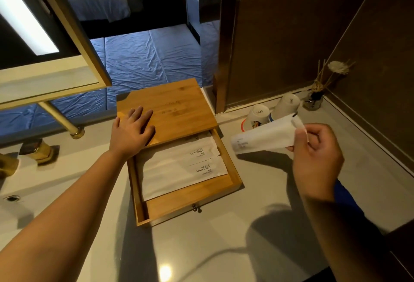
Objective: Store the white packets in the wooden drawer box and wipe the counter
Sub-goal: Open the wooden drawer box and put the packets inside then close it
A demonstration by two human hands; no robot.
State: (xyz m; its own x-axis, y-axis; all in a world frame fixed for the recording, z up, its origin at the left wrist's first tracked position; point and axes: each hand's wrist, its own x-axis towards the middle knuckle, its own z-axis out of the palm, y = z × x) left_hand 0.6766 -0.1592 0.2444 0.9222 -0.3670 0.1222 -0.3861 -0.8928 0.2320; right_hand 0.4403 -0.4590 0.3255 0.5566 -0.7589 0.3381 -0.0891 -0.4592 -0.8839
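From the head camera, the left hand (132, 130) lies flat, fingers spread, on the wooden drawer box (170, 111). The right hand (315, 160) pinches one white paper packet (264, 136) above the grey bench (224, 248). Two white packets (181, 167) lie in the pulled-out drawer (190, 201). Two upturned white cups (272, 110) stand behind.

Dim warm light, hard shadows, glare spot on counter (224, 248), wide-angle edge bending.
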